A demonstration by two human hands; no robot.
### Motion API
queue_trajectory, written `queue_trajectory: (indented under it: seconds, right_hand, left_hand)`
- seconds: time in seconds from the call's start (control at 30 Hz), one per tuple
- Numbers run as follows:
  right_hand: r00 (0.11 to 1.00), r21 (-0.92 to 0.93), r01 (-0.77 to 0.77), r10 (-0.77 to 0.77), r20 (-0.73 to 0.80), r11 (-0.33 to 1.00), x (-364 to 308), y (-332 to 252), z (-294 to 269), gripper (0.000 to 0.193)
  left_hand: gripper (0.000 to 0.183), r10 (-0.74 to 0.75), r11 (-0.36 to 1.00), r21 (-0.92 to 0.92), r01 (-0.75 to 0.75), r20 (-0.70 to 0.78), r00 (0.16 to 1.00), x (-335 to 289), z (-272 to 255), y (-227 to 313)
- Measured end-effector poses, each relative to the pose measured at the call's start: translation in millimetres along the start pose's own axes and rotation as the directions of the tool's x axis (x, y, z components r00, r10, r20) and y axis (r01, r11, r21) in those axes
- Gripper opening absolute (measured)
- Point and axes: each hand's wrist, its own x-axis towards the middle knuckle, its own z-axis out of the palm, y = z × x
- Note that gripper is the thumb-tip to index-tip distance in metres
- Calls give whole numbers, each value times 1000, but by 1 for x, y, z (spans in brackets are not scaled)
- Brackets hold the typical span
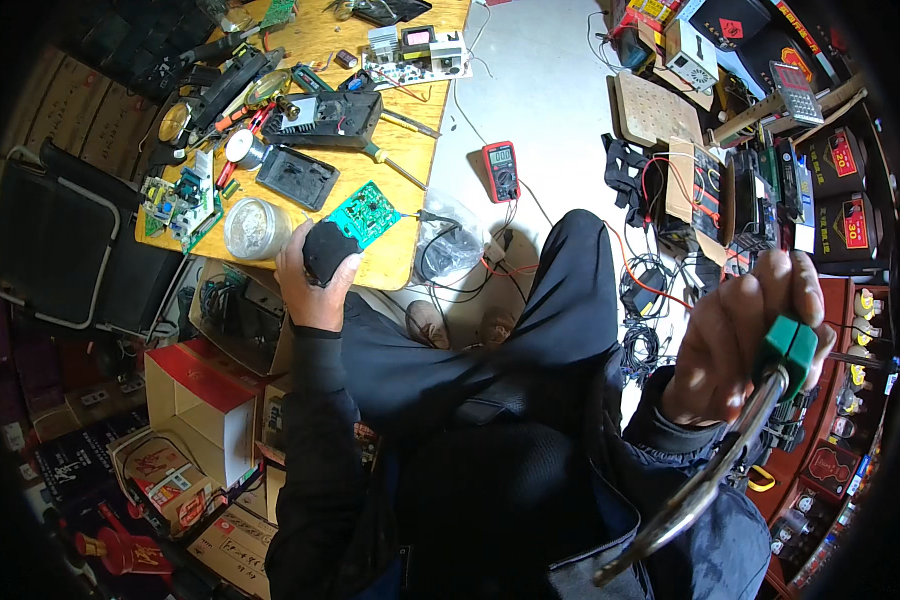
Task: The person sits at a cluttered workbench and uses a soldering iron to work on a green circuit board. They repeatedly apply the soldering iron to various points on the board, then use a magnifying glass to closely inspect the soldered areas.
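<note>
My left hand point(317, 290) is wrapped around a rounded black piece point(328, 250) at the table's near edge. A green circuit board point(367, 213) adjoins its far side; I cannot tell whether the two are joined. At the right, raised close to the view, my right hand point(735, 335) is closed on a tool with a green handle point(787, 352). Its long metal shaft point(690, 490) points down and to the left; its exact kind is unclear. Left of my left hand stands a round clear tub point(256, 228), with a black plastic casing point(298, 176) behind it.
Screwdrivers, a wire spool point(244, 150) and other boards crowd the yellow wooden table point(410, 240). A red multimeter point(501, 170) lies on the floor beyond my knees, its leads trailing. Cables point(650, 335) and boxes lie at the right; an opened carton point(205, 410) stands lower left.
</note>
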Motion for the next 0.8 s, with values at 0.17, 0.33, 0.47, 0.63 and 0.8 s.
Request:
queue_trajectory:
  seconds: [0.17,0.33,0.47,0.63,0.8]
  right_hand:
    - [983,23,-126,128,-130,992,-7,4,-3,26]
    - [977,72,-174,181,-111,982,-8,10,-1,27]
    - [982,72,-158,165,-96,985,-7,14,-1,27]
    - [966,-67,-34,15,-259,997,-10,25,-3,24]
    - [876,-452,-152,-92,-474,879,5,51,-38,30]
  left_hand:
    - [76,18,998,-55,-20,-43,999,0,2,3]
    - [73,28,998,-49,-30,-46,999,-2,0,8]
    - [73,23,998,-56,-25,-48,999,-1,-1,9]
    - [74,-8,996,-90,4,-43,999,3,-2,14]
    - [74,-15,999,-33,15,-18,1000,6,-11,19]
